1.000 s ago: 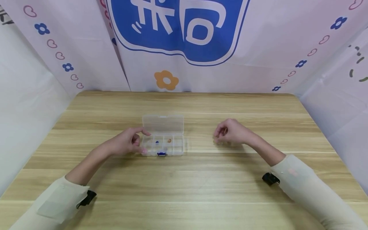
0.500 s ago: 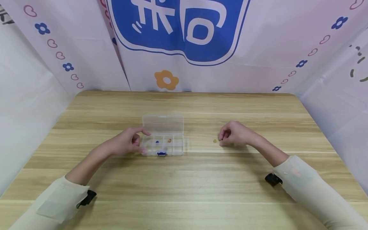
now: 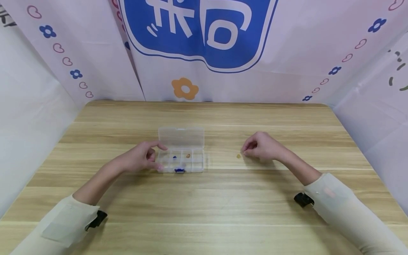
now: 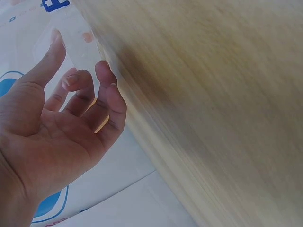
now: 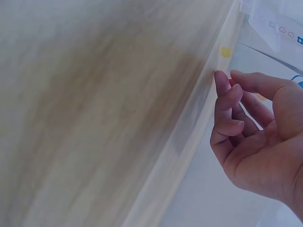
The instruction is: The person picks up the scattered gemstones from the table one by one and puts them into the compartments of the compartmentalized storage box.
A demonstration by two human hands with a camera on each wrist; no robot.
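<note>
A clear plastic compartment box (image 3: 197,167) stands on the table with its lid (image 3: 180,138) raised at the back. My left hand (image 3: 139,157) holds the box's left end, thumb at the front corner and index finger near the back. A small blue piece (image 3: 174,157) and a small orange piece (image 3: 188,156) lie in separate back-row compartments. My right hand (image 3: 262,146) pinches a tiny red piece (image 5: 231,82) between thumb and index finger, just above the table. Beside those fingertips, to their left, a small yellow piece (image 3: 238,156) lies on the wood.
The wooden table (image 3: 204,205) reaches back to a white printed cloth (image 3: 274,85), and white sheets hang at both sides. A blue latch (image 3: 180,170) sits at the box's front edge. Black devices are strapped under both sleeves.
My right hand has shifted slightly right, uncovering the yellow piece, and its fingertips have then lifted a little. The left hand and the box stay where they were.
</note>
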